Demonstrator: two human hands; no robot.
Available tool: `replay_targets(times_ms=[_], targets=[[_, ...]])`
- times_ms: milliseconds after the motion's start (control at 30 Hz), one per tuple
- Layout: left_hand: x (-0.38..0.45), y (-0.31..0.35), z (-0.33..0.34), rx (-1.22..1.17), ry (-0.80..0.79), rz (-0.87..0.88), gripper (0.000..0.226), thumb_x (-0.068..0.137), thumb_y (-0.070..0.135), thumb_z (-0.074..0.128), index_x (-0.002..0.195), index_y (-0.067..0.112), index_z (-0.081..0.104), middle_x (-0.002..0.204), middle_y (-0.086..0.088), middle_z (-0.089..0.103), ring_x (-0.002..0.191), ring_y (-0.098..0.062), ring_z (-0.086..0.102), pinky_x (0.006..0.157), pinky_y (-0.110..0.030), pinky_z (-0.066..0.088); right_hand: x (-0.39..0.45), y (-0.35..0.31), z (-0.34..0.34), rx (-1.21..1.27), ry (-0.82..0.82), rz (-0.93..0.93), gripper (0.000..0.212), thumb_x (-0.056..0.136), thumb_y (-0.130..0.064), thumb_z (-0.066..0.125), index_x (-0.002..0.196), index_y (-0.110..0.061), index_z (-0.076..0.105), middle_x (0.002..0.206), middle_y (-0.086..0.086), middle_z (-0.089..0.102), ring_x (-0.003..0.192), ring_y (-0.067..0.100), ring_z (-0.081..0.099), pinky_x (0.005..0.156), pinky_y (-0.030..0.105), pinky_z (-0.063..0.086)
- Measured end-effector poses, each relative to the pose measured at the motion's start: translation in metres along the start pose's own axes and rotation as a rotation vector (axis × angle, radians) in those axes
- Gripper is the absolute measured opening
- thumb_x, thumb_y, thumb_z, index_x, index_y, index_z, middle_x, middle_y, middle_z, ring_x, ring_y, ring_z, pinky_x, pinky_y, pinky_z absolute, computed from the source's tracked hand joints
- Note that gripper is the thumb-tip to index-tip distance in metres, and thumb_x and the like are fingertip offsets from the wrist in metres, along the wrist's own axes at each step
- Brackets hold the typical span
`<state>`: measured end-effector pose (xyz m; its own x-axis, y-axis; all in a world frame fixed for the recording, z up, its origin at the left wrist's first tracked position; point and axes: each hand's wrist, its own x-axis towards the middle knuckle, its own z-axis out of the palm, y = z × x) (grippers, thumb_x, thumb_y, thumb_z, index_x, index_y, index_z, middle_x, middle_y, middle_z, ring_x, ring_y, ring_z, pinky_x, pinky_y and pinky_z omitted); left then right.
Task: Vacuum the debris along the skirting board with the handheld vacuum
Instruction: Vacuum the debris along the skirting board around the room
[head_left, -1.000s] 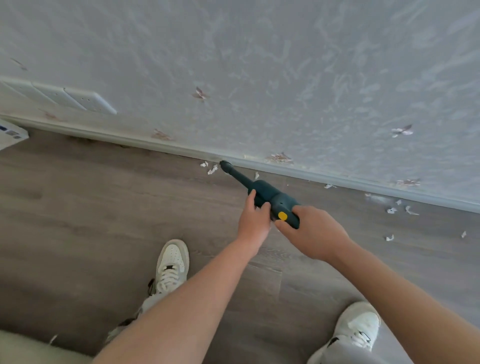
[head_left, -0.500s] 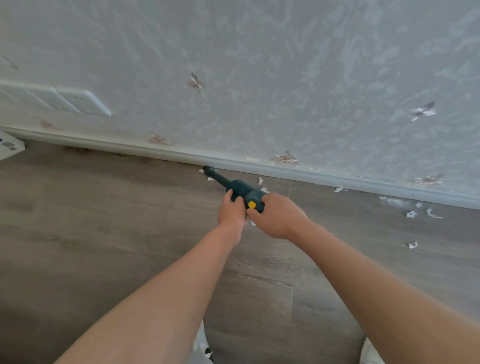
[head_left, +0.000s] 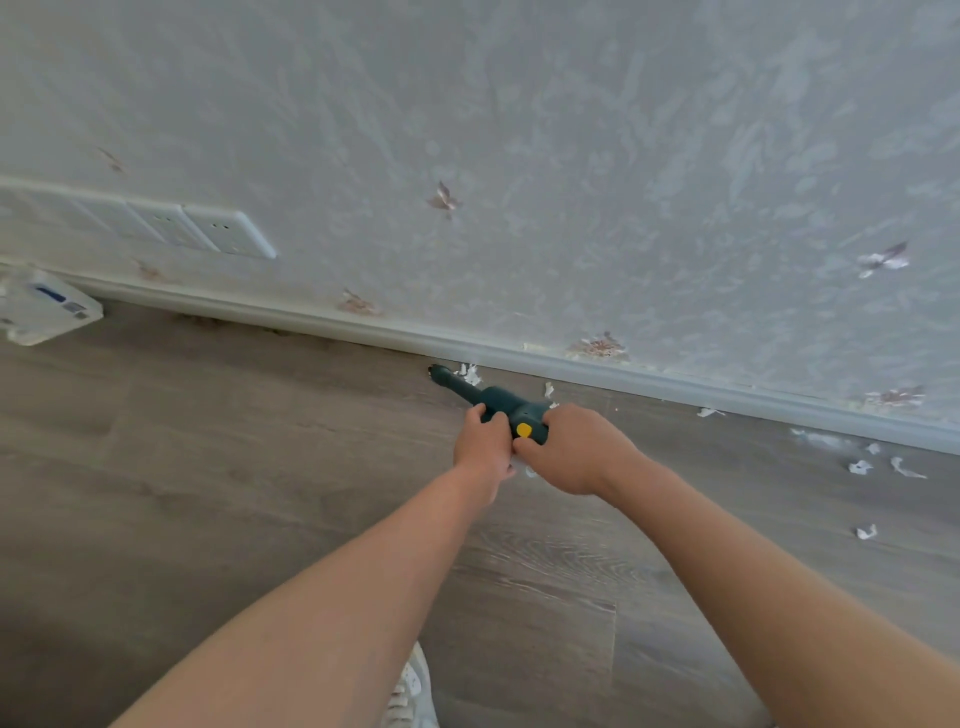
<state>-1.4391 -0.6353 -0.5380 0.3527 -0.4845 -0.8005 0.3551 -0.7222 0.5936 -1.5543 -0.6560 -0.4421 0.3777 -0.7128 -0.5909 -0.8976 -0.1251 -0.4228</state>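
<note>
A dark teal handheld vacuum (head_left: 497, 400) with a yellow button lies low over the wood floor, its narrow nozzle tip at the foot of the white skirting board (head_left: 613, 375). My left hand (head_left: 480, 440) grips the body from the left side and my right hand (head_left: 571, 451) holds the rear handle. White paper scraps (head_left: 467, 371) lie right beside the nozzle tip. More scraps (head_left: 861, 466) are scattered along the board to the right.
Several white wall sockets (head_left: 213, 232) sit low on the patterned wall at left. A white box-like device (head_left: 49, 310) rests on the floor at the far left. The toe of my white shoe (head_left: 410, 691) shows at the bottom edge.
The vacuum and both hands have moved left along the skirting board, and the view has tilted up. The nozzle tip now lies just left of the scraps.
</note>
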Motion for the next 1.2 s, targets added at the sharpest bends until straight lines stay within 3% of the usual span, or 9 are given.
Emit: replay_targets(times_ms=[133,333,467,567,633,767,867,1033,1200], targets=[[-0.011,0.002,0.007,-0.005,-0.098,-0.033,0.051,0.103,0.014,0.04,0.149,0.035,0.038,0.13,-0.011,0.062,0.117,-0.033,0.064,0.082,-0.041,0.06,-0.009,0.003,0.002,-0.056,0.031,0.057,0.034,0.097,-0.045,0.047,0.08,-0.017,0.054,0.075,0.001,0.06,0.062,0.017,0.056,0.058,0.033,0.051],[-0.046,-0.013,0.056,0.062,-0.267,-0.055,0.055,0.095,0.017,0.043,0.147,0.035,0.039,0.131,-0.01,0.059,0.114,-0.034,0.063,0.09,-0.053,0.061,-0.052,0.047,-0.017,-0.067,0.081,0.166,0.038,0.097,-0.049,0.049,0.074,-0.019,0.049,0.068,-0.002,0.056,0.057,0.014,0.051,0.053,0.028,0.042],[-0.064,-0.026,0.076,0.121,-0.234,0.019,0.056,0.091,0.024,0.044,0.146,0.034,0.04,0.121,-0.005,0.061,0.109,-0.031,0.062,0.096,-0.053,0.057,-0.073,0.063,-0.029,-0.009,0.081,0.203,0.037,0.096,-0.045,0.052,0.073,-0.016,0.051,0.063,-0.001,0.055,0.053,0.015,0.048,0.051,0.026,0.037],[-0.065,-0.031,0.078,0.146,-0.239,-0.001,0.061,0.09,0.028,0.043,0.151,0.037,0.036,0.132,-0.009,0.059,0.117,-0.034,0.06,0.099,-0.052,0.056,-0.071,0.067,-0.026,-0.004,0.072,0.205,0.036,0.094,-0.045,0.053,0.074,-0.015,0.053,0.063,0.0,0.055,0.053,0.016,0.049,0.051,0.027,0.038],[-0.064,-0.03,0.075,0.145,-0.281,-0.048,0.06,0.099,0.022,0.04,0.156,0.039,0.031,0.142,-0.012,0.055,0.122,-0.036,0.059,0.095,-0.046,0.058,-0.069,0.068,-0.022,-0.002,0.067,0.212,0.035,0.095,-0.045,0.053,0.075,-0.016,0.053,0.063,-0.001,0.056,0.053,0.015,0.05,0.051,0.027,0.039],[-0.066,-0.031,0.083,0.108,-0.366,-0.076,0.062,0.104,0.016,0.036,0.16,0.041,0.023,0.14,-0.012,0.057,0.121,-0.033,0.061,0.082,-0.038,0.059,-0.075,0.076,-0.022,-0.04,0.103,0.217,0.036,0.097,-0.047,0.05,0.075,-0.019,0.052,0.065,-0.001,0.057,0.054,0.014,0.051,0.051,0.026,0.039],[-0.079,-0.035,0.102,0.119,-0.362,-0.071,0.062,0.104,0.019,0.036,0.16,0.04,0.022,0.134,-0.011,0.06,0.116,-0.032,0.063,0.077,-0.037,0.061,-0.085,0.089,-0.035,-0.064,0.09,0.231,0.037,0.096,-0.048,0.051,0.074,-0.018,0.052,0.064,-0.002,0.056,0.053,0.014,0.05,0.052,0.027,0.041],[-0.083,-0.043,0.108,0.096,-0.326,-0.059,0.062,0.104,0.023,0.036,0.16,0.043,0.02,0.13,-0.013,0.063,0.099,-0.025,0.065,0.091,-0.046,0.061,-0.089,0.096,-0.042,-0.054,0.043,0.225,0.036,0.096,-0.046,0.052,0.074,-0.017,0.052,0.062,-0.002,0.055,0.053,0.014,0.047,0.052,0.025,0.038],[-0.055,-0.039,0.081,0.077,-0.152,0.008,0.058,0.102,0.028,0.037,0.157,0.044,0.025,0.139,-0.01,0.057,0.115,-0.032,0.061,0.099,-0.053,0.055,-0.058,0.073,-0.017,-0.01,0.042,0.146,0.035,0.096,-0.048,0.049,0.078,-0.019,0.055,0.069,-0.002,0.061,0.059,0.015,0.056,0.057,0.032,0.05]])
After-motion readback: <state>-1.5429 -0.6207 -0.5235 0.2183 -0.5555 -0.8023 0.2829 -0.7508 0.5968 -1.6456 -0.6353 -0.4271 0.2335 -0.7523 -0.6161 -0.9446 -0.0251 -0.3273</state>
